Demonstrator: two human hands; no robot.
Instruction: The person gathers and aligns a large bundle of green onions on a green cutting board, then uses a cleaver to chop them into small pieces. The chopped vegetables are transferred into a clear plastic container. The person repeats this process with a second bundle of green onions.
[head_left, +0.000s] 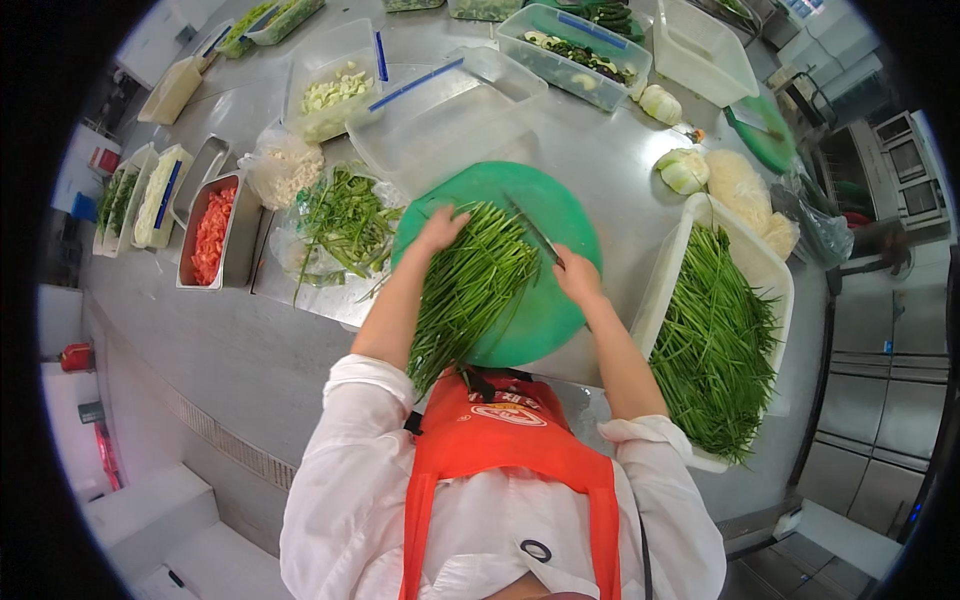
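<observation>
A large bunch of long green chives (476, 277) lies across a round green cutting board (562, 195), its thin ends hanging past the near edge towards my apron. My left hand (442, 229) is at the far left side of the bunch, fingertips against the stalks; whether it grips them is unclear. In my right hand (577, 274) is the handle of a knife (531, 227). Its blade points away to the far left, over the board beside the cut ends of the stalks.
Right of the board, a white plastic tub (651, 300) holds more chives. Greens on plastic (341, 217) and a steel pan of chopped tomato (212, 240) are on the left. Beyond the board stand a clear plastic container (427, 112) and cabbage heads (682, 171).
</observation>
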